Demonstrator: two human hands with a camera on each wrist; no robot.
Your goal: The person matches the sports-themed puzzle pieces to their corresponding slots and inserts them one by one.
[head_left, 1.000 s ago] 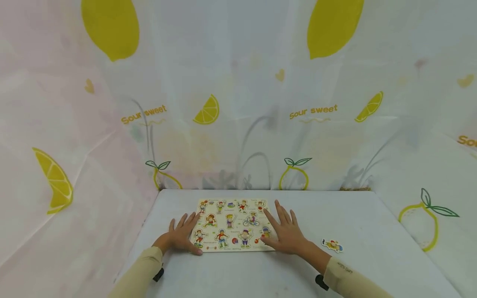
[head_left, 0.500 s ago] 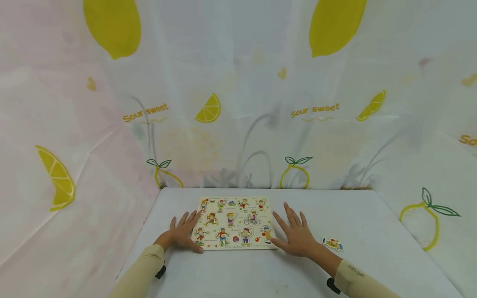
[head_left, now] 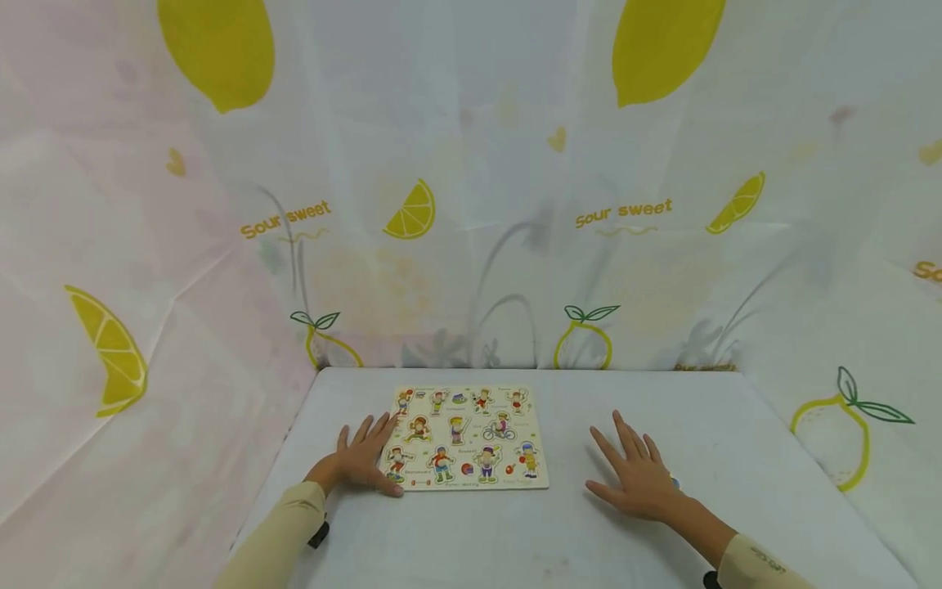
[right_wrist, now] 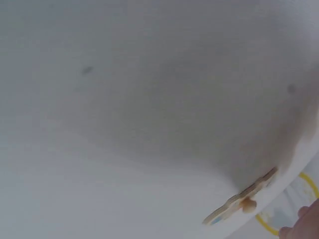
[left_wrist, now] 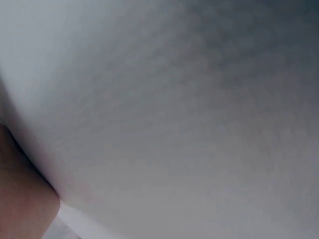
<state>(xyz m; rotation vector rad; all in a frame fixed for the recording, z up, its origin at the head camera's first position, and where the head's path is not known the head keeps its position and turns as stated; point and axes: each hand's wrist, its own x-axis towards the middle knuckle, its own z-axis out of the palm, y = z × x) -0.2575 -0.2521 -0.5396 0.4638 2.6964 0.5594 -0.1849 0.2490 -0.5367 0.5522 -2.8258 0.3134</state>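
A pale wooden peg puzzle board [head_left: 471,438] printed with sports figures lies flat on the white table. My left hand [head_left: 361,460], fingers spread and straight, rests at the board's left edge. Well to the right of the board, my right hand [head_left: 639,483] is over the table with its fingers spread, holding nothing. Behind it in the head view, only a sliver of a loose puzzle piece [head_left: 675,481] shows. The right wrist view shows this wooden piece [right_wrist: 238,201] on the table with its round knob up, close to the fingertips.
The white table [head_left: 471,540] runs back to a hanging cloth [head_left: 471,270] printed with lemons, which also closes in both sides. In the left wrist view, blurred white surface fills most of the picture.
My right hand has left the board's right edge and moved right to the loose puzzle piece, now covering most of it in the head view. The left hand has stayed at the board.
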